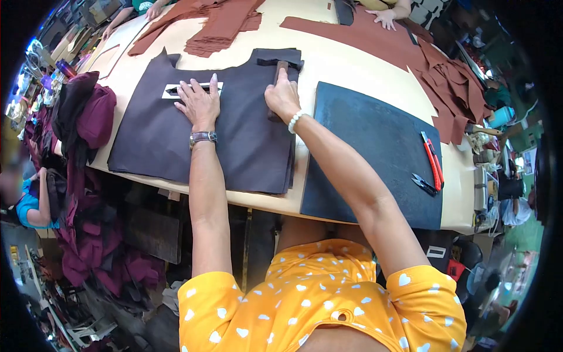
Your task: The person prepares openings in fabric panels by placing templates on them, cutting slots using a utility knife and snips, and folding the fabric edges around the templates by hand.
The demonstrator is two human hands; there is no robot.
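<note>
A stack of dark fabric pieces lies flat at the table's front edge. My left hand rests on it with the fingers spread, over a white rectangular piece with a dark slot. My right hand is wrapped round the wooden handle of a hammer, index finger stretched along it. The hammer's dark head lies at the stack's upper right corner. Right of the stack is a dark board, bearing a red cutter and small black snips.
Rust-brown fabric pieces lie across the table's far side. Co-workers' hands show at the far edge. Maroon and black cloth hangs over the left edge, near a seated person in blue. Shelving stands at the right.
</note>
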